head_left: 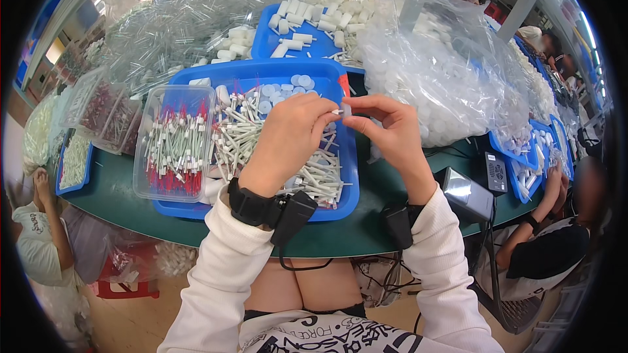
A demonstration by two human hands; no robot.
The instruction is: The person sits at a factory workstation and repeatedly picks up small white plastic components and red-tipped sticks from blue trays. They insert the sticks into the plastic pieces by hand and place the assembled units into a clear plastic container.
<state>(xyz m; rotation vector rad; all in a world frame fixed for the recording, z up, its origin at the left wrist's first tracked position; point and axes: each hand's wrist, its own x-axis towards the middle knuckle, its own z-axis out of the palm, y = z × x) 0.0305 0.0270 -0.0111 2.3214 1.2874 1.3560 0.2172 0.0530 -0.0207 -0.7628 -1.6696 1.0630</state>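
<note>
Over a blue tray [354, 186], my two hands meet fingertip to fingertip. My left hand [291, 134] is closed, pinching a thin white stick [336, 112] of which only the tip shows. Between the thumb and fingers of my right hand [389, 124] is a small whitish round cap [346, 110], right against the stick's end. Many white sticks [239, 129] lie in the tray below, with a cluster of translucent round discs [302, 81] towards its far side. A red piece [344, 84] shows at the tray's edge just beyond my fingers.
A clear plastic box [141, 167] of red-and-white sticks overlaps the tray's left side. Behind stand another blue tray [263, 40] of white cylinders and a heap of clear tubes [176, 26]. A large plastic bag [445, 85] bulges at right. Other people sit at both sides.
</note>
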